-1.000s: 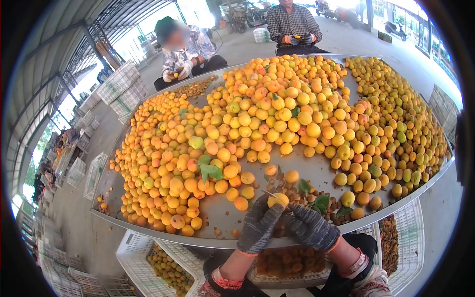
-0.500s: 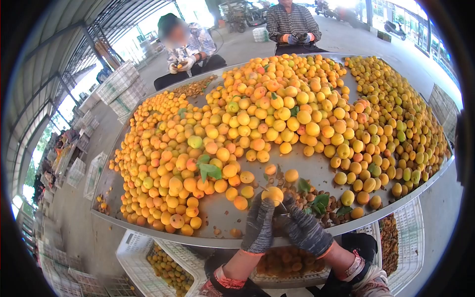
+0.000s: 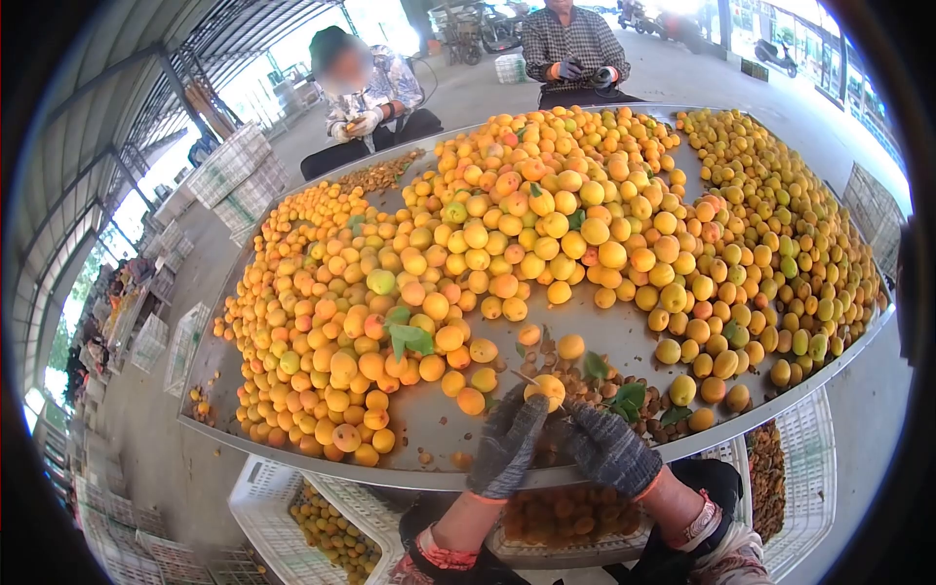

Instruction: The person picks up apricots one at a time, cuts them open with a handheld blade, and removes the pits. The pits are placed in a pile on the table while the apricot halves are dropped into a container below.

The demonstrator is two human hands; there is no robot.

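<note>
Both my hands wear dark grey knit gloves and meet over the near edge of a metal table (image 3: 419, 476). An orange-yellow fruit (image 3: 545, 392) sits at the fingertips of my left hand (image 3: 509, 439), with a thin stick-like piece poking out at its upper left. Close on its right is my right hand (image 3: 612, 447), fingers curled together; whatever lies between them is too small to make out. Just beyond my hands are a loose fruit (image 3: 570, 347), green leaves (image 3: 627, 400) and scattered brown pits (image 3: 655, 408).
A large heap of orange fruit (image 3: 507, 214) covers much of the table, with greener fruit (image 3: 780, 234) at the right. White crates (image 3: 807, 468) stand below the near edge. Two people sit across the table, one in a green cap (image 3: 369, 93), one in a checked shirt (image 3: 575, 44).
The fruit at my fingertips has moved slightly right, and my right hand has shifted a little right with it. Across the table, the hands of the person in the checked shirt have changed position.
</note>
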